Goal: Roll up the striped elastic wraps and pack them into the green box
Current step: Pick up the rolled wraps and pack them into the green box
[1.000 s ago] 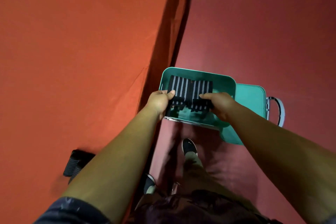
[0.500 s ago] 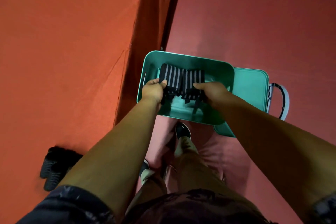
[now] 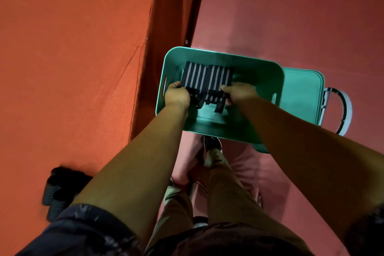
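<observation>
Two rolled black-and-white striped elastic wraps sit side by side inside the open green box, which stands on the floor. My left hand grips the left roll and my right hand grips the right roll, both hands reaching down into the box. Dark loose strap ends hang below the rolls between my hands. The box's lid lies open to the right with a grey looped handle.
An orange cloth-covered table fills the left, its edge running down beside the box. More dark rolled wraps lie on it near my left elbow. Red floor spreads to the right. My legs and a shoe are below the box.
Both hands have lowered the two striped rolls deeper into the box. The view has shifted, so the box sits a little lower and more centred.
</observation>
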Demonstrator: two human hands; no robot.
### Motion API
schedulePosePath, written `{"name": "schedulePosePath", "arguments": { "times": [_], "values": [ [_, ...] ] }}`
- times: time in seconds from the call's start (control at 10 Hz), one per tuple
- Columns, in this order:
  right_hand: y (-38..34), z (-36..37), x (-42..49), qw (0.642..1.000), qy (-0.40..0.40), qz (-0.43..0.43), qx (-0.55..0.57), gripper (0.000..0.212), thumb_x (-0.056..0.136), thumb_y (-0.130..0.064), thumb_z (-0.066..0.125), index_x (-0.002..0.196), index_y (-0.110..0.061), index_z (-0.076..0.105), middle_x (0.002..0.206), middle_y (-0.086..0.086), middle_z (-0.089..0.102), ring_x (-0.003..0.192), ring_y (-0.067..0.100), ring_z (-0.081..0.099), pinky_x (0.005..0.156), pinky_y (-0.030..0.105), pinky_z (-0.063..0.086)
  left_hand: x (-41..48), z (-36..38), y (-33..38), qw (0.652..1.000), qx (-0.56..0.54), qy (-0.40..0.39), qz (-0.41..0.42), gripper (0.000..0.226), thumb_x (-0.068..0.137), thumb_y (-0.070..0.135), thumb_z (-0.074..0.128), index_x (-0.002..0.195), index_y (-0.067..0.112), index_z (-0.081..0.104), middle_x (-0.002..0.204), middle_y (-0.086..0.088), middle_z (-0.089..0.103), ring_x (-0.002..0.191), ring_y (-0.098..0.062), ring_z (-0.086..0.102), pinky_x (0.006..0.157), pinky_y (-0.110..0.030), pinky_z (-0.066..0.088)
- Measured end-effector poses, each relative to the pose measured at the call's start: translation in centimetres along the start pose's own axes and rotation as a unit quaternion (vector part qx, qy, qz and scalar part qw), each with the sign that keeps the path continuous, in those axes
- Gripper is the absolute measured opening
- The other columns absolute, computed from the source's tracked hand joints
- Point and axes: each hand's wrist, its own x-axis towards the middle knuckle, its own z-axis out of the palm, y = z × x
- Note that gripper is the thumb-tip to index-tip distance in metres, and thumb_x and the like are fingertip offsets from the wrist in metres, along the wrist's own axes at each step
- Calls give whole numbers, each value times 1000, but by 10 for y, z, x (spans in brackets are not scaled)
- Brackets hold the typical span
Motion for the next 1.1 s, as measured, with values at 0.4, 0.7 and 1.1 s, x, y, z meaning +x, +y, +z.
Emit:
{"name": "schedulePosePath", "arguments": {
  "times": [0.4, 0.7, 1.1],
  "values": [
    [0, -11, -15, 998, 9, 5, -66, 29, 98, -29, 77, 102, 0, 75, 96, 18, 76, 78, 27, 69, 77, 39, 56, -35, -17, 18, 956, 291, -16, 46, 39, 95, 10, 60, 131, -3, 68, 131, -23, 70, 119, -43, 68, 102, -41, 56],
    [-25, -20, -64, 999, 11, 30, -8, 8, 101, -7, 61, 96, -3, 65, 94, 19, 74, 71, 22, 76, 57, 33, 59, -75, -58, 46, 953, 282, -100, 47, 19, 100, 13, 66, 112, 1, 72, 101, -12, 68, 88, -28, 66, 79, -37, 58],
    [-94, 60, -164, 985, -134, -59, -95, 19, 109, -18, 56, 118, -5, 67, 106, 7, 75, 88, 18, 72, 72, 33, 57, -142, -186, 52, 993, 48, -102, 40, 16, 109, 10, 54, 96, 8, 63, 91, -8, 70, 72, -21, 69, 66, -33, 55]
  ]
}}
